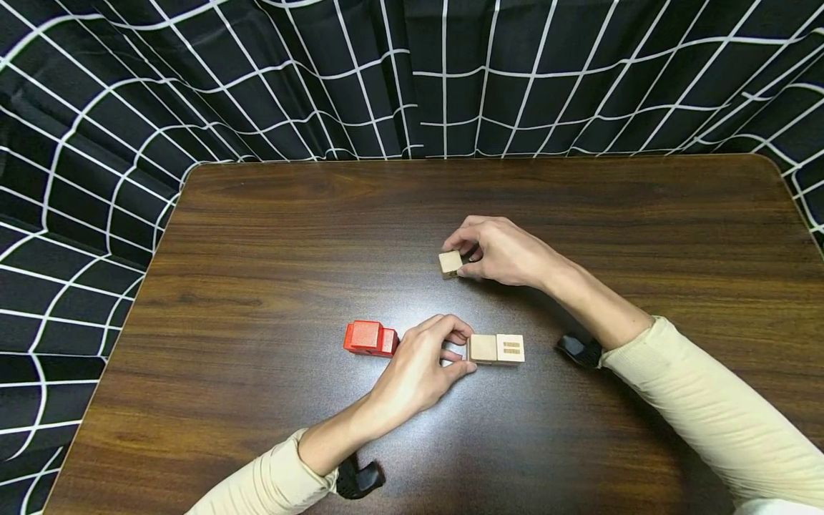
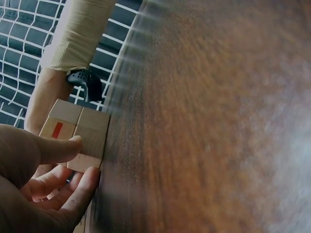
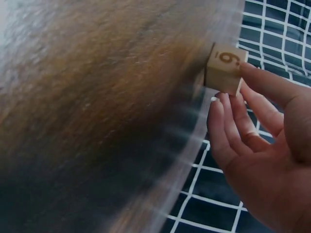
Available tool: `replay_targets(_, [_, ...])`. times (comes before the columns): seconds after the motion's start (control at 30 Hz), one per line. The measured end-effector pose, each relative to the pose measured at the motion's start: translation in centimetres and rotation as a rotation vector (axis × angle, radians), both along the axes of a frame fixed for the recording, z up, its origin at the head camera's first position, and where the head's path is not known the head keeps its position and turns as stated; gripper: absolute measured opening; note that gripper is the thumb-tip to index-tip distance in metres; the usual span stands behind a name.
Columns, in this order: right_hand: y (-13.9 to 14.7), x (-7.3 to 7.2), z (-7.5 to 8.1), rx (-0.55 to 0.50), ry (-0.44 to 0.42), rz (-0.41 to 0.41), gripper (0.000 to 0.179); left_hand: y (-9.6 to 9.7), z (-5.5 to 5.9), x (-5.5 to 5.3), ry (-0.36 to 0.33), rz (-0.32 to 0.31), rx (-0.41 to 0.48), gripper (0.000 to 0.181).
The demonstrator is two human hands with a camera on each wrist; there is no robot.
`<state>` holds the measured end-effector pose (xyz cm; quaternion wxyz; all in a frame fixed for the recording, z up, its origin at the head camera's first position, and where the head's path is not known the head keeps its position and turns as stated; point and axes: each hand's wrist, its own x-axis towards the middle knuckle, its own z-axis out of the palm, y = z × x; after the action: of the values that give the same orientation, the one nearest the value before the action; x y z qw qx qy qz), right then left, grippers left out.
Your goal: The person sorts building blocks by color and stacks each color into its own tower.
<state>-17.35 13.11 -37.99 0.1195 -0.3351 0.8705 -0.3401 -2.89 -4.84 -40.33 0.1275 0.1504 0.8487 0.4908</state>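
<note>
Thumb and fingers of my left hand (image 1: pixel 421 357) pinch the left end of a small group of wooden blocks (image 1: pixel 483 348) on the table. One block (image 1: pixel 511 348) at its right end has two brown marks on top. In the left wrist view the blocks (image 2: pixel 90 138) sit side by side and stacked, and one face bears a red bar. Farther back, my right hand (image 1: pixel 505 250) pinches a single wooden cube (image 1: pixel 450 262) between thumb and fingers. A brown 6-like figure shows on that cube (image 3: pixel 224 68) in the right wrist view.
Two red block-like pieces (image 1: pixel 365 336), one larger, stand just left of my left hand. The dark wood-grain table (image 1: pixel 257 236) has rounded back corners. Black cloth (image 1: pixel 360 79) with a white grid hangs behind it and along the sides.
</note>
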Motion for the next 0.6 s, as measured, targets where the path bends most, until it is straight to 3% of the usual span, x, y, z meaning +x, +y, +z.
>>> replay_targets(0.27, [0.36, -0.01, -0.29, 0.023, -0.01, -0.036, 0.032, 0.11, 0.01, -0.06, 0.004, -0.004, 0.001, 0.034])
replay_targets(0.6, [0.72, 0.31, -0.1, -0.048, -0.063, -0.066, 0.029, 0.05, -0.06, -0.01, 0.0, -0.002, -0.008, 0.034])
